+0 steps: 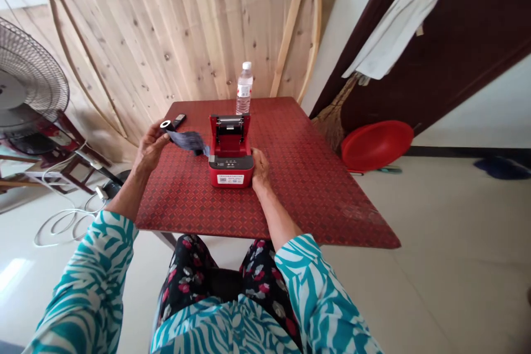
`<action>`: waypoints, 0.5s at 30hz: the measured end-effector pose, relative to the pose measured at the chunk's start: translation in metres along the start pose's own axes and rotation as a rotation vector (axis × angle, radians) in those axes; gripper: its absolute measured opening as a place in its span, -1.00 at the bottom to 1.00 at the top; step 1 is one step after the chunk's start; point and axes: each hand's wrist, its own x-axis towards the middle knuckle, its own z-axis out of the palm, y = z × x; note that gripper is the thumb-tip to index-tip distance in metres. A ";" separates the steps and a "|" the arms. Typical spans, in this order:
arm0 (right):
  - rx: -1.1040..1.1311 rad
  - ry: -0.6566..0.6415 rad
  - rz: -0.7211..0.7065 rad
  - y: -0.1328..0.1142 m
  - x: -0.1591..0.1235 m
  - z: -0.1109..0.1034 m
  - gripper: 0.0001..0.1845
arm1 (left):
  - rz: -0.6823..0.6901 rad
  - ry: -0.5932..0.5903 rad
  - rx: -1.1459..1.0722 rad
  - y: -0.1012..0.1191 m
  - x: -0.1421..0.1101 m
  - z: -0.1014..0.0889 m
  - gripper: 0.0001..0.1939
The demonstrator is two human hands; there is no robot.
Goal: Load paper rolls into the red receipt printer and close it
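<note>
A small red and black label printer (pixel 231 177) stands on the table with its lid raised, showing a dark inside and a metal bar. My right hand (pixel 260 168) grips the printer's right side, fingers curled behind it. Off to the printer's left, my left hand (pixel 152 144) pinches a dark ribbon roll (pixel 166 125) with a white core facing up. From that roll a loose, wrinkled strip of dark ribbon (pixel 186 140) runs toward the printer's left side. A small dark piece shows under the strip's far end; I cannot make out what it is.
Behind the printer a clear water bottle (pixel 244 91) stands on the red patterned table (pixel 307 193). A small dark remote-like object (pixel 179 120) lies past my left hand. A fan (pixel 29 77) is at left, with cable on the floor. A red basin (pixel 377 145) leans at right.
</note>
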 end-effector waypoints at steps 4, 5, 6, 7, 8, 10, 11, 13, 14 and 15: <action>-0.010 0.026 0.020 0.000 0.000 0.000 -0.49 | -0.123 0.066 0.041 -0.043 -0.012 -0.024 -0.39; -0.014 0.027 0.025 0.001 0.000 0.000 -0.49 | -0.159 0.064 0.061 -0.053 -0.014 -0.025 -0.38; -0.016 0.029 0.029 0.001 0.000 0.000 -0.48 | -0.192 0.055 0.080 -0.061 -0.015 -0.026 -0.39; -0.016 0.030 0.030 0.002 0.001 0.000 -0.47 | -0.219 0.038 0.096 -0.068 -0.015 -0.025 -0.40; -0.015 0.030 0.030 0.003 0.001 0.000 -0.46 | -0.240 0.016 0.113 -0.073 -0.015 -0.023 -0.42; -0.008 0.030 0.026 0.005 0.001 0.000 -0.46 | -0.258 -0.040 0.162 -0.078 -0.013 -0.018 -0.47; -0.007 0.029 0.023 0.005 0.001 0.000 -0.46 | -0.260 -0.074 0.194 -0.080 -0.013 -0.015 -0.49; -0.006 0.027 0.018 0.004 0.000 0.000 -0.46 | -0.264 -0.142 0.260 -0.081 -0.011 -0.012 -0.50; -0.005 0.027 0.019 0.003 0.000 0.000 -0.46 | -0.264 -0.167 0.285 -0.082 -0.011 -0.012 -0.49; -0.005 0.027 0.021 0.002 0.000 0.000 -0.46 | -0.262 -0.185 0.298 -0.082 -0.011 -0.013 -0.49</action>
